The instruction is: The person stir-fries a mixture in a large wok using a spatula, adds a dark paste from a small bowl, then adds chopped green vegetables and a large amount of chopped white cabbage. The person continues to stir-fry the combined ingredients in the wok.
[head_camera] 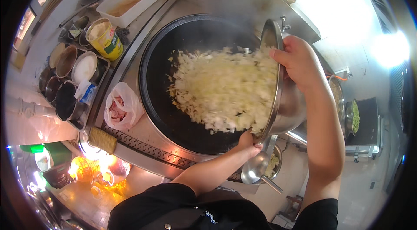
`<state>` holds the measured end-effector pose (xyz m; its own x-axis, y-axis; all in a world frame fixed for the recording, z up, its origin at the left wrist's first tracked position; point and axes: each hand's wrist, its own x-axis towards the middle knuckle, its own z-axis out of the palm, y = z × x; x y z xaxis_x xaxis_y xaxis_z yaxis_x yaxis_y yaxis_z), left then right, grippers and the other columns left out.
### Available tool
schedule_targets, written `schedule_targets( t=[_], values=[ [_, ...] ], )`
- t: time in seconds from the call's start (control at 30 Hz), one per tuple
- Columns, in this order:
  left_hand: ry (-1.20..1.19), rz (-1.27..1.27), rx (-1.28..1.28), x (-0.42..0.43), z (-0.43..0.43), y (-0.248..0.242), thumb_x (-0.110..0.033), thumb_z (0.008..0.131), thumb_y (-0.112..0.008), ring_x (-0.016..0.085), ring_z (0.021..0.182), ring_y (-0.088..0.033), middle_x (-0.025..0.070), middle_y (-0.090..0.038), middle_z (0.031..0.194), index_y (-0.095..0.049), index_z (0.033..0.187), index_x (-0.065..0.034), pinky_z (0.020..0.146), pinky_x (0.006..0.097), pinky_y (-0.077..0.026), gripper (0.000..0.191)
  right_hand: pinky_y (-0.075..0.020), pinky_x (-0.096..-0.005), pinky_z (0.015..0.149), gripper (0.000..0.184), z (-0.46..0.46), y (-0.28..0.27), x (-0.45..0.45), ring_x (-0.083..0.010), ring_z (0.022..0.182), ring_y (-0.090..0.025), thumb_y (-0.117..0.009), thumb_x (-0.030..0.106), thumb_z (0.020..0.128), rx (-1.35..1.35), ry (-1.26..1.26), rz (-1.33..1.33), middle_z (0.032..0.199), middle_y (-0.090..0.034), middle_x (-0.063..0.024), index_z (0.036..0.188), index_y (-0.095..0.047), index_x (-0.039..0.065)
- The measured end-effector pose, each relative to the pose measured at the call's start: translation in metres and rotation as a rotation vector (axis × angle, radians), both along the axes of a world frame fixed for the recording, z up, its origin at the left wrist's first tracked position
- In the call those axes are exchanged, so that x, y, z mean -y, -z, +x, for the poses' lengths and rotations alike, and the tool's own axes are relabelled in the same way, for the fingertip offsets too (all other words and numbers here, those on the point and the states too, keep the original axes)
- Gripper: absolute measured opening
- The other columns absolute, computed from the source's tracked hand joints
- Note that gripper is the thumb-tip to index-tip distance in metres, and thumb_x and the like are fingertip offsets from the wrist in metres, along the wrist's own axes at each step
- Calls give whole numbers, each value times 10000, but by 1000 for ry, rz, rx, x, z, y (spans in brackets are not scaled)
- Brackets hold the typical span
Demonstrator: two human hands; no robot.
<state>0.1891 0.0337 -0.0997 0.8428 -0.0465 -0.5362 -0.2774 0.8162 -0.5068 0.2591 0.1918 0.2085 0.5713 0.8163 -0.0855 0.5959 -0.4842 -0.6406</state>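
A large stainless steel bowl [293,106] is tipped on its side over the right part of a big black wok [159,90]. Pale chopped vegetables [221,90], blurred by motion, spill from its mouth into the wok. Some browned bits show at the heap's left edge. My right hand [294,62] grips the bowl's far rim, thumb over the edge. Down at the near rim, my left hand [249,143] holds the bowl too, its fingers partly hidden. Steam hazes the wok's far side.
A metal ladle [255,168] lies by the wok's near right edge, over another bowl [277,161]. Left of the wok sit a plastic bag of meat [122,106], seasoning pots [66,62], a yellow tub [106,39] and a white bin [132,0]. Oil bottles [84,168] stand lower left.
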Motion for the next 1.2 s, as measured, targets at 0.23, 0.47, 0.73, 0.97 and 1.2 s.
schedule_targets(
  t=[0.23, 0.47, 0.73, 0.97, 1.2],
  values=[
    [-282, -76, 741, -6, 32, -17, -186, 1079, -384, 233, 723, -667, 88, -690, 913, -636, 1070, -100, 547, 366, -523, 267, -485, -375, 667, 243, -50, -17, -25, -227, 735, -605, -756, 184, 895, 557, -200, -137, 813, -658, -115, 961, -651, -25],
    [-447, -48, 966, -11, 34, -45, -189, 1108, -351, 271, 988, -716, 130, -710, 1106, -617, 1231, -46, 809, 424, -614, 326, -464, -318, 669, 166, -67, -44, -7, -129, 702, -555, -710, 121, 929, 520, -104, -133, 785, -593, -45, 972, -598, 7],
    [15, 292, 31, -2, 33, -31, -322, 1133, -350, 247, 906, -708, 107, -699, 1063, -615, 1172, -57, 753, 409, -612, 377, -445, -339, 592, 207, -79, -38, 67, -176, 593, -523, -736, 11, 852, 195, 114, 276, 732, -574, -103, 954, -557, -4],
    [518, 541, 35, 64, -28, 21, -500, 1132, -331, 221, 732, -643, 133, -641, 935, -601, 1168, -64, 549, 348, -530, 514, -484, -489, 609, 134, -68, 69, 151, -493, 666, -572, -647, 33, 850, 604, 138, -13, 712, -584, -250, 844, -517, 0],
    [391, 794, 89, 80, -38, 33, -481, 1091, -454, 225, 727, -642, 88, -665, 946, -588, 1238, -81, 624, 382, -537, 447, -436, -427, 543, 169, -117, 96, 193, -454, 598, -526, -591, -5, 830, 543, 214, 277, 648, -500, -235, 726, -458, 9]
  ],
)
